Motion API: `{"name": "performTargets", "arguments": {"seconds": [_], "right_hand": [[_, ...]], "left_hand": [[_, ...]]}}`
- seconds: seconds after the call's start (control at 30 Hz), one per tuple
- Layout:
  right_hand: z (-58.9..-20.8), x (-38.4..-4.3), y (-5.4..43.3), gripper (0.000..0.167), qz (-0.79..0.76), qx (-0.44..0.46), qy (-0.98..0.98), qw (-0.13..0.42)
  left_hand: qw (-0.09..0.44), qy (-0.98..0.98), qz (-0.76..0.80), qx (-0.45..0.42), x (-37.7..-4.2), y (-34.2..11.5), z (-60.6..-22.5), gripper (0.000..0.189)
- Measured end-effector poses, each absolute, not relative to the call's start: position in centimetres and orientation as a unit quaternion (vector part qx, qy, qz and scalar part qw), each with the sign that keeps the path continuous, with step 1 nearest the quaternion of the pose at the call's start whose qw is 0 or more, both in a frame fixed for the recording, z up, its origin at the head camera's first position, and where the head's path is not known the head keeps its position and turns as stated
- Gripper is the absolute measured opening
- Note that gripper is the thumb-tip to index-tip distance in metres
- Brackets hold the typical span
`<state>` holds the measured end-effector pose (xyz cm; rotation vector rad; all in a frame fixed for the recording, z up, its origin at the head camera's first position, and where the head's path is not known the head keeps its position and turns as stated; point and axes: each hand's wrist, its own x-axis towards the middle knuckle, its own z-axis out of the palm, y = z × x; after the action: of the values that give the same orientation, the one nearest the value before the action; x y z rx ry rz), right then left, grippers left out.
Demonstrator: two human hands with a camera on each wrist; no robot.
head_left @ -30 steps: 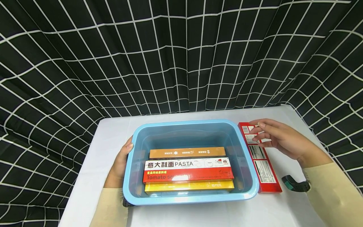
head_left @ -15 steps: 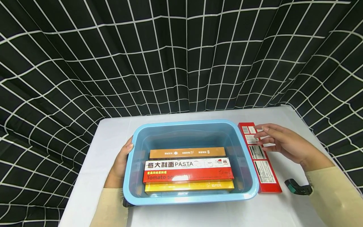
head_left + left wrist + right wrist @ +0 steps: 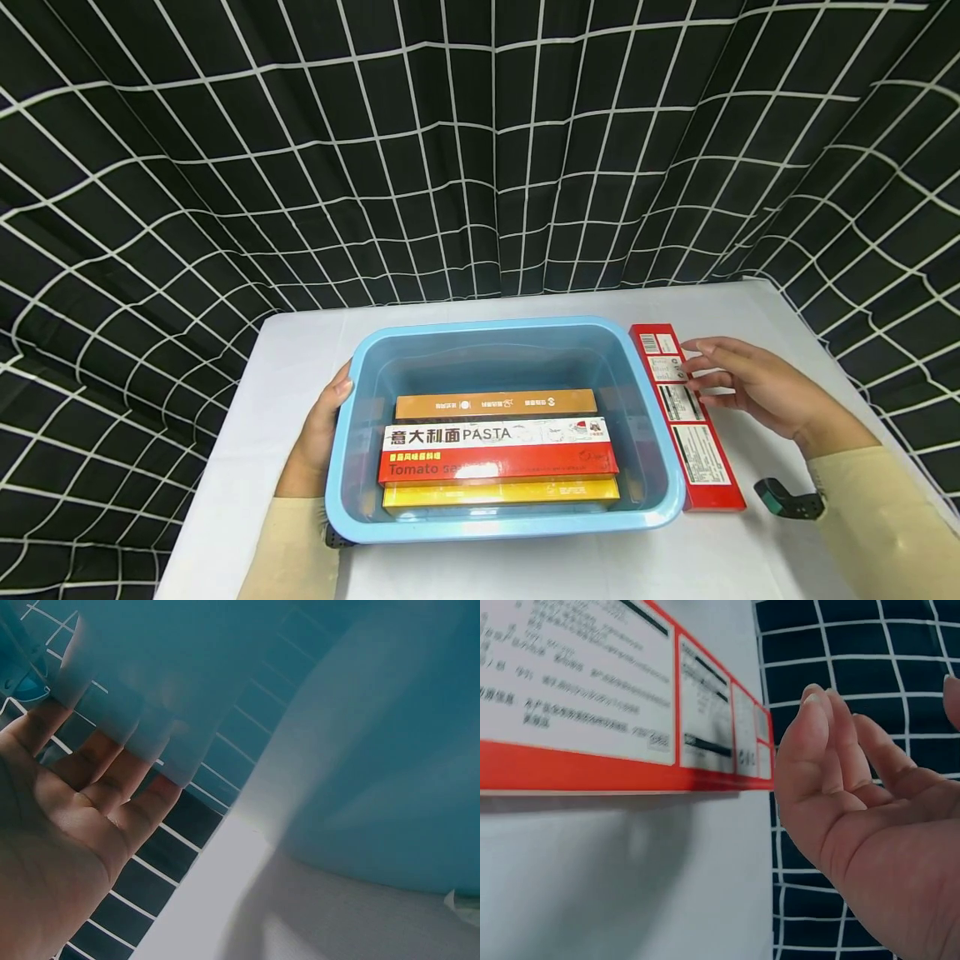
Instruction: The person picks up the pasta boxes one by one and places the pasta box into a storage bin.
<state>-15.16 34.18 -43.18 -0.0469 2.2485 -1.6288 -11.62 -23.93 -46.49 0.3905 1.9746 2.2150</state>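
In the head view a light blue plastic bin (image 3: 502, 527) holds flat food boxes. On top lies a red and white pasta box (image 3: 495, 450) marked "PASTA" and "Tomato". Beneath it show a yellow box (image 3: 502, 493) and a brown one (image 3: 495, 405). My left hand (image 3: 318, 429) grips the bin's left rim; in the left wrist view its fingertips (image 3: 161, 791) reach up behind the translucent blue plastic. A red box (image 3: 693, 433) with white label panels lies to the bin's right. Over that box's right edge hovers my right hand (image 3: 750, 387), fingers loosely bent, holding nothing.
Everything rests on a white-covered table (image 3: 247, 417). Black cloth with a white grid (image 3: 480, 167) hangs behind and along both sides. A dark strap with a green part (image 3: 787, 500) sits at the right wrist, beside the red box.
My right hand has drawn back slightly to the right and nearer to me, uncovering more of the red box's label. The left hand, the bin and the boxes stay put.
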Motion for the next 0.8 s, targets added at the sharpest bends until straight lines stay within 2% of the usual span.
{"name": "performTargets", "arguments": {"seconds": [0.17,0.43,0.8], "right_hand": [[-44.0,-15.3,34.8,0.058,-0.581,-0.005,0.793,0.185],[-45.4,-15.8,34.9,0.071,-0.573,0.027,0.793,0.204],[-46.3,-16.1,34.5,0.071,-0.559,0.053,0.803,0.201]], "left_hand": [[0.074,0.659,0.737,0.13,-11.7,-24.0,-46.6,0.07],[0.08,0.651,0.743,0.129,-11.7,-24.1,-46.6,0.07],[0.075,0.653,0.743,0.128,-11.7,-24.0,-46.7,0.07]]}}
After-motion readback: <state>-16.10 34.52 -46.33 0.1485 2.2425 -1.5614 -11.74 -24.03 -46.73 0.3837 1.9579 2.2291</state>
